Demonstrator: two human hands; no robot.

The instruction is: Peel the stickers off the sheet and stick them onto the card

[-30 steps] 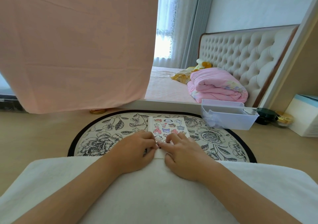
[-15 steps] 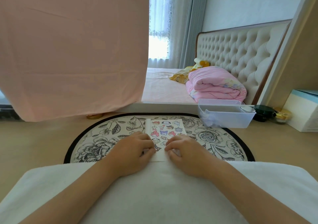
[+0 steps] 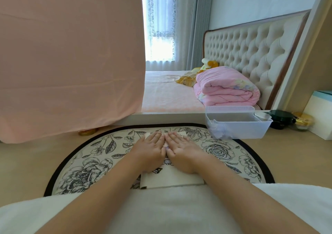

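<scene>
Though half-hidden, white sheet [image 3: 172,178] (cartoon stickers [image 3: 168,162])

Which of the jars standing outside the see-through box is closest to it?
The dark green jar: it sits right beside the see-through box. The gold jar stands farther right.

Sheet [image 3: 170,179]: white paper, matt, smooth, colour-printed figures.
Round mat [image 3: 80,163]: matt cloth look, black-and-cream flower print, black edging.
Desk [image 3: 23,163]: pale wood-look top, smooth, low sheen.
Bin [image 3: 239,131]: translucent plastic, frosted, slightly glossy.
Drape [image 3: 71,54]: pink cloth, matt, lightly creased.
Headboard [image 3: 251,50]: cream button-tufted upholstery, soft sheen.
Quilt [image 3: 226,88]: pink stitched cloth, puffy.
Jar lid [image 3: 303,119]: shiny gold, metallic.
Lap cloth [image 3: 161,212]: white, matt, fuzzy.
</scene>
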